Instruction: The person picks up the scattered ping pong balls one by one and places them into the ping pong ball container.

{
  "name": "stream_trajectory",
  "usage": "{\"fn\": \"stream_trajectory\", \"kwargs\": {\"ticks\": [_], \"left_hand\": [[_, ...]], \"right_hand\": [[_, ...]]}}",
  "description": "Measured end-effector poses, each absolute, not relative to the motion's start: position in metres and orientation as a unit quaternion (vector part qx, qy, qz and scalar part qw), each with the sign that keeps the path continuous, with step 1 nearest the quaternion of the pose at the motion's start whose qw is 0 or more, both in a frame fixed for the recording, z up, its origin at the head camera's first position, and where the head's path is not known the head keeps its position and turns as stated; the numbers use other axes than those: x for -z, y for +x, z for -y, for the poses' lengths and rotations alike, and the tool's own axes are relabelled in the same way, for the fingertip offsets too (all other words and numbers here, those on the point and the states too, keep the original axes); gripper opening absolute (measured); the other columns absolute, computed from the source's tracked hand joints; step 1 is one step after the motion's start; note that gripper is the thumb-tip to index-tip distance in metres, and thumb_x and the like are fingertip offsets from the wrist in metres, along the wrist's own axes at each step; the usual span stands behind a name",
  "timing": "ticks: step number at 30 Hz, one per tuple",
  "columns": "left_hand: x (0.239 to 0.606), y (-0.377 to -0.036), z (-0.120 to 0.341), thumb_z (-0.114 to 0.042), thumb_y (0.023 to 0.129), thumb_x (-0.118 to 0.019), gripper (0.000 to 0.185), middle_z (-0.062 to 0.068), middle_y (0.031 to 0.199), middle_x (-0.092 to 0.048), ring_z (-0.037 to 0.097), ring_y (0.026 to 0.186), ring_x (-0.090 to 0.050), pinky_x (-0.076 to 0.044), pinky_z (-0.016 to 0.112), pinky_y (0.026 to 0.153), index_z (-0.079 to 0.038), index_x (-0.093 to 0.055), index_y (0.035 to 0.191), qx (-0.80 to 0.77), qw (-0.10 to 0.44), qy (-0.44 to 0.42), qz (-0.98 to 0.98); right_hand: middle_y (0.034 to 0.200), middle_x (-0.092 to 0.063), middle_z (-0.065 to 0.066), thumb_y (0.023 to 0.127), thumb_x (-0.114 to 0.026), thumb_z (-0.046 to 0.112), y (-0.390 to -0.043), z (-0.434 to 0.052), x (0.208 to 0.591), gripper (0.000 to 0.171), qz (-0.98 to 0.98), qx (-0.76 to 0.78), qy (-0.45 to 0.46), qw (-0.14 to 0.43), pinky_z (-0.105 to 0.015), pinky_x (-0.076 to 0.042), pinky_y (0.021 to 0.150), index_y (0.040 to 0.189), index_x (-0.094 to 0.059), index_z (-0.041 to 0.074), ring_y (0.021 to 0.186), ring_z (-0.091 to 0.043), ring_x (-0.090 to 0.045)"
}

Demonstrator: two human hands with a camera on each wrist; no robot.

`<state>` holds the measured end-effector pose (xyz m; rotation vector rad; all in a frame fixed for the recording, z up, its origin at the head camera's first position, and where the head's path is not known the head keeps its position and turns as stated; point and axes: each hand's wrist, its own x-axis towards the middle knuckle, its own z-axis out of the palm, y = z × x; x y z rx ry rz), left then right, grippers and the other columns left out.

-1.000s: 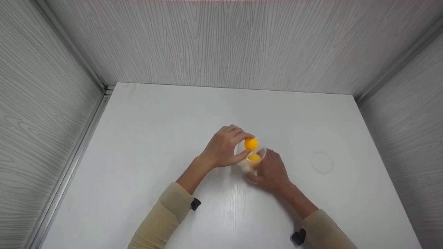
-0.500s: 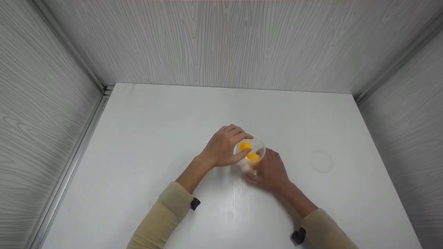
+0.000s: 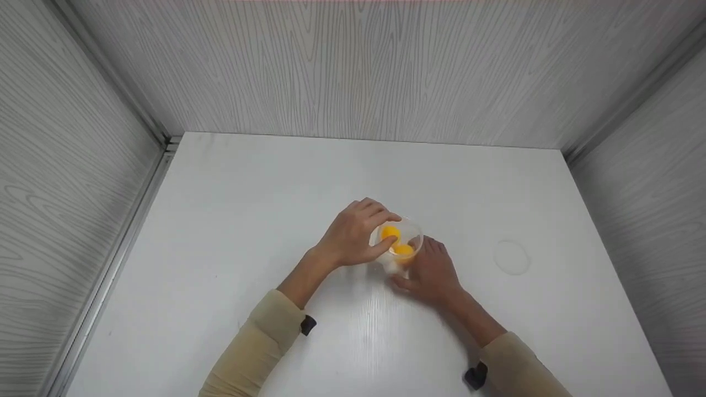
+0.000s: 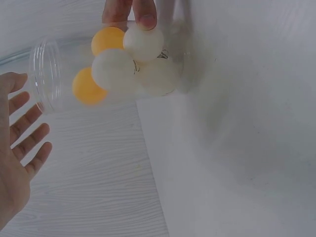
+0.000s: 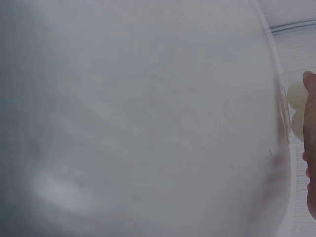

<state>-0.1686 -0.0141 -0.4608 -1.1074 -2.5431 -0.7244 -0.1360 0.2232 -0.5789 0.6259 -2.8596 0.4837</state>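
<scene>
A clear plastic jar with a threaded mouth stands on the white table, holding several table tennis balls. Two orange balls show in the left wrist view, an upper one and a lower one, beside white balls. My right hand grips the jar low on its right side; in the right wrist view only part of that hand shows at the edge. My left hand hovers at the jar's mouth, fingers and thumb spread, with nothing between them.
A thin, clear round disc or ring lies on the white table to the right of the jar. Grey wood-grain panels rise behind the table and at both sides.
One second ago my left hand held an orange ball over the jar's mouth. It let go, and the ball dropped into the jar. The right hand has stayed in place.
</scene>
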Motion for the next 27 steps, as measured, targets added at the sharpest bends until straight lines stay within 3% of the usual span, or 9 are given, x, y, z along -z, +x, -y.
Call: {"fn": "stream_trajectory", "kwargs": {"ticks": [18, 27], "left_hand": [[0.465, -0.162, 0.028, -0.039, 0.095, -0.074, 0.043, 0.001, 0.12, -0.075, 0.021, 0.115, -0.067, -0.058, 0.036, 0.101, -0.016, -0.07, 0.132, 0.252, 0.145, -0.365, 0.884], [0.47, -0.156, 0.038, -0.05, 0.094, -0.073, 0.057, 0.002, 0.13, -0.071, 0.022, 0.123, -0.065, -0.056, 0.038, 0.108, -0.016, -0.065, 0.139, 0.248, 0.128, -0.344, 0.896]], "right_hand": [[0.127, -0.069, -0.013, 0.086, -0.071, 0.064, -0.136, -0.224, 0.581, 0.076, 0.961, -0.145, 0.215, 0.093, -0.053, -0.048, 0.114, 0.132, -0.059, 0.005, 0.125, -0.034, -0.061], [0.14, -0.067, -0.017, 0.087, -0.067, 0.068, -0.132, -0.225, 0.582, 0.087, 0.962, -0.14, 0.215, 0.096, -0.055, -0.049, 0.115, 0.143, -0.055, 0.002, 0.13, -0.037, -0.062]]}}
